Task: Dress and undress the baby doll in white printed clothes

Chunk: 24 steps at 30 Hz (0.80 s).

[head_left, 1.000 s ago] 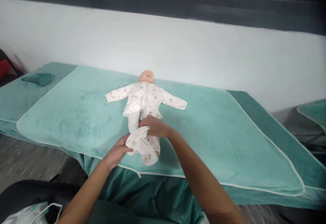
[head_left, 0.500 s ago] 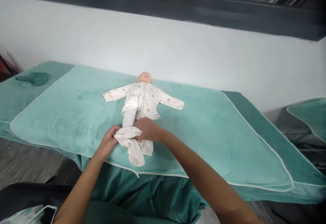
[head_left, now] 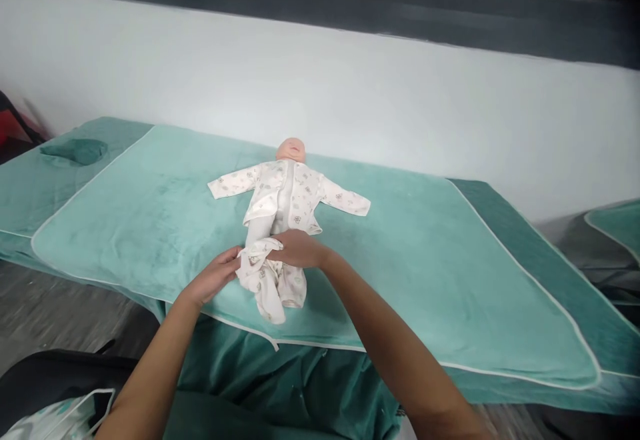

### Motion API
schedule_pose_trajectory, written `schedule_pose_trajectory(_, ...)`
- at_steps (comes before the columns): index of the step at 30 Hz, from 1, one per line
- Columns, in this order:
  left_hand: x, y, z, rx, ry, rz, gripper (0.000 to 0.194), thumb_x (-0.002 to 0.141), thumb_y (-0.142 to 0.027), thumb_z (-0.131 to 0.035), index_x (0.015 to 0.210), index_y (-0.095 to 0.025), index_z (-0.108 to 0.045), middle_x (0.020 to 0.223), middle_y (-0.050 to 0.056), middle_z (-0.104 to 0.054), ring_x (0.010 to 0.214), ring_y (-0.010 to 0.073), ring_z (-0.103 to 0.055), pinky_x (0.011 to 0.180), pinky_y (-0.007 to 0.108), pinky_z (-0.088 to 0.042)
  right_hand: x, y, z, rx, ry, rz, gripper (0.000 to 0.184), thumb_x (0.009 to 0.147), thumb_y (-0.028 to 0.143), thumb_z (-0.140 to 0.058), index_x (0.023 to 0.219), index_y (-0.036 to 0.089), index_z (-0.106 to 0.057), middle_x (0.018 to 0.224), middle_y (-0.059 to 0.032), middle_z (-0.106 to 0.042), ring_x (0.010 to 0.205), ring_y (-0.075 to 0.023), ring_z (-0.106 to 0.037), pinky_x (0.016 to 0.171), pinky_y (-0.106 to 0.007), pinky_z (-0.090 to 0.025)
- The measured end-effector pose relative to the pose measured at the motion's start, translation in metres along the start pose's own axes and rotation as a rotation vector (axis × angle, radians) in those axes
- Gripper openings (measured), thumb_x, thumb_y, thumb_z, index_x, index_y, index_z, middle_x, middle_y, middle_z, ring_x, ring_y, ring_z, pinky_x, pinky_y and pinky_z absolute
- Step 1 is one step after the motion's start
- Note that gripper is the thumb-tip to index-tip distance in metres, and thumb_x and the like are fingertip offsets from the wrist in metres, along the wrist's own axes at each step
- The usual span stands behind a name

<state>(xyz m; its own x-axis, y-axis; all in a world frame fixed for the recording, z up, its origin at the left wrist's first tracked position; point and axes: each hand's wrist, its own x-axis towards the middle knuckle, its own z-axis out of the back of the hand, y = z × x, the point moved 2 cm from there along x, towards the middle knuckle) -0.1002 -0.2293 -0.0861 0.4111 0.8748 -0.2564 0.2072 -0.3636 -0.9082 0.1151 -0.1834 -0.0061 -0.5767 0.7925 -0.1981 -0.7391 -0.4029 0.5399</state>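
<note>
White garment (head_left: pixel 267 288): left hand (head_left: pixel 216 276) and right hand (head_left: pixel 300 249) are pinching it; I'm advising even tension along the doll leg (head_left: pixel 259 229).

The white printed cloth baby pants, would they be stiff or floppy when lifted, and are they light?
The white printed cloth baby pants are likely floppy, since they bunch in loose folds by the right hand. They're probably light, as the creased fabric looks thin.

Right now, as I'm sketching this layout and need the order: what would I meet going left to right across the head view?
Red object → dark green oval shape → left hand → printed leg garment → right hand → separate green cover at the far right.
</note>
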Motion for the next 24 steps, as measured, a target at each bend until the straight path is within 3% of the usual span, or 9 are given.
schedule_pose_trajectory(4, 0.004, 0.003, -0.006, 0.178, -0.249, -0.128, 0.035, 0.089, -0.053, -0.063, 0.083, -0.019, -0.056, 0.074, -0.003, -0.055, 0.068, 0.0125, -0.048, 0.062, 0.024, -0.038, 0.009, -0.001, -0.003, 0.099, -0.016, -0.104, 0.029, 0.090, 0.046, -0.059, 0.077, 0.022, -0.065, 0.089, -0.0027, -0.074, 0.086, -0.0233, -0.065, 0.068, -0.029, -0.038)
schedule_pose_trajectory(7, 0.006, -0.002, -0.008, 0.408, -0.476, -0.297, 0.034, 0.093, -0.052, -0.055, 0.082, -0.020, -0.056, 0.075, -0.001, -0.057, 0.071, 0.0151, -0.050, 0.065, 0.027, -0.039, 0.015, -0.003, -0.006, 0.140, -0.049, -0.172, 0.031, 0.091, 0.048, -0.057, 0.075, 0.022, -0.064, 0.088, -0.0031, -0.073, 0.084, -0.0229, -0.065, 0.068, -0.029, -0.038)
schedule_pose_trajectory(9, 0.010, -0.008, -0.009, 0.530, -0.559, -0.390, 0.030, 0.094, -0.048, -0.052, 0.084, -0.020, -0.057, 0.078, 0.001, -0.060, 0.075, 0.0173, -0.052, 0.069, 0.029, -0.041, 0.017, -0.005, -0.006, 0.151, -0.053, -0.197, 0.033, 0.091, 0.050, -0.055, 0.077, 0.022, -0.065, 0.090, -0.0036, -0.073, 0.086, -0.0232, -0.065, 0.069, -0.029, -0.038)
schedule_pose_trajectory(13, 0.025, -0.019, -0.009, 0.641, -0.581, -0.508, 0.021, 0.087, -0.041, -0.058, 0.085, -0.019, -0.056, 0.083, 0.003, -0.063, 0.079, 0.0195, -0.055, 0.074, 0.031, -0.043, 0.015, -0.009, -0.004, 0.177, -0.028, -0.153, 0.039, 0.092, 0.058, -0.055, 0.084, 0.022, -0.068, 0.095, -0.0041, -0.074, 0.092, -0.0250, -0.066, 0.072, -0.029, -0.040)
schedule_pose_trajectory(17, 0.034, -0.018, -0.008, 0.646, -0.584, -0.403, 0.027, 0.092, -0.046, -0.049, 0.083, -0.021, -0.055, 0.077, 0.001, -0.059, 0.074, 0.0181, -0.052, 0.070, 0.030, -0.042, 0.009, -0.011, -0.004, 0.262, 0.054, -0.046, 0.042, 0.084, 0.065, -0.064, 0.092, 0.024, -0.071, 0.100, -0.0013, -0.075, 0.096, -0.0258, -0.067, 0.074, -0.029, -0.042)
schedule_pose_trajectory(20, 0.033, -0.014, -0.008, 0.659, -0.595, -0.353, 0.029, 0.093, -0.048, -0.047, 0.083, -0.022, -0.057, 0.078, 0.001, -0.061, 0.075, 0.0190, -0.054, 0.070, 0.031, -0.042, 0.012, -0.011, -0.009, 0.139, 0.051, -0.021, 0.043, 0.075, 0.064, -0.074, 0.090, 0.024, -0.072, 0.098, -0.0018, -0.076, 0.095, -0.0271, -0.067, 0.073, -0.029, -0.041)
schedule_pose_trajectory(24, 0.040, -0.016, -0.004, 0.701, -0.637, -0.403, 0.028, 0.094, -0.046, -0.047, 0.086, -0.021, -0.058, 0.083, 0.005, -0.065, 0.080, 0.0223, -0.058, 0.076, 0.034, -0.044, 0.020, -0.010, -0.015, -0.039, -0.001, -0.057, 0.042, 0.069, 0.057, -0.080, 0.092, 0.022, -0.072, 0.100, -0.0059, -0.075, 0.094, -0.0293, -0.066, 0.072, -0.031, -0.039)
